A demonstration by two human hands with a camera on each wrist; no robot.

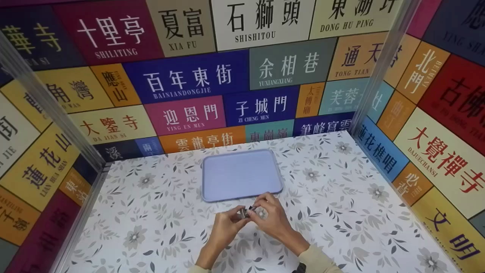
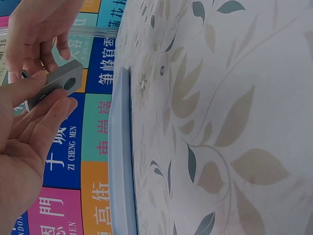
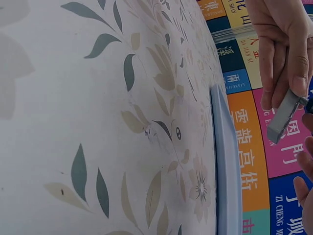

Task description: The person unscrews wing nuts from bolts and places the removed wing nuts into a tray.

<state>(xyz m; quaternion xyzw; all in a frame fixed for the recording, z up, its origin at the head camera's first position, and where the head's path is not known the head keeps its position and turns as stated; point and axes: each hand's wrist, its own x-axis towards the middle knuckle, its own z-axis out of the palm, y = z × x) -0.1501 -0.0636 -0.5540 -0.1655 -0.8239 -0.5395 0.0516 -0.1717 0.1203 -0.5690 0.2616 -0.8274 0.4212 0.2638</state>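
Note:
Just in front of the tray, my left hand (image 1: 226, 224) pinches a small grey metal block (image 2: 61, 81) between thumb and fingers. A round hole shows in the block's face in the left wrist view. My right hand (image 1: 273, 217) meets it from the other side, with thumb and fingertips closed around a small dark-headed screw (image 3: 303, 101). Its threaded shank sits against the block's side in the right wrist view; how deep it goes in cannot be seen. Fingers cover part of both pieces. Both hands are raised above the table.
A light blue rectangular tray (image 1: 242, 174) lies on the table (image 1: 159, 212), which has a white floral cover. Panels with printed place names (image 1: 185, 77) stand behind and on both sides. A dark watch-like band (image 1: 300, 268) is on the right wrist.

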